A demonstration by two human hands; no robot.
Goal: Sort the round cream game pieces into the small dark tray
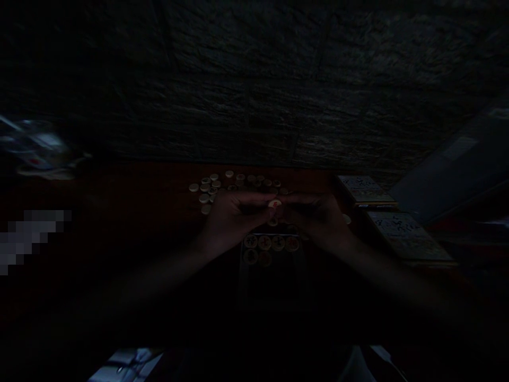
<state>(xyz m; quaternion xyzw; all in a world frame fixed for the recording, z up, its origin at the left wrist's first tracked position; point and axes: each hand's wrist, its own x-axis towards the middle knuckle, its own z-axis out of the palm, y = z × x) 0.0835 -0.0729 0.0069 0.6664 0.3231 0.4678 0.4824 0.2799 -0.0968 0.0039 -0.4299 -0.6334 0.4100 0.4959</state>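
My left hand (234, 217) and my right hand (318, 215) meet near the middle of the view, fingers closed round a round pale game piece (274, 203) with a red character. Another round piece shows dimly just under it, between the fingers. Below my hands lies a dark open tray (274, 286). Its top row has several round pieces (278, 243) with black or red characters, and two more (251, 257) are in the row beneath. Beyond my hands, many loose round pieces (204, 198) are scattered on the reddish-brown table (143, 185).
Two flat boxes (366, 189) (409, 236) with dark writing lie at the right. One loose piece (347, 218) is beside my right hand. A clear container (42, 148) stands at the far left. A stone-textured wall (246, 95) rises behind the table. The scene is very dark.
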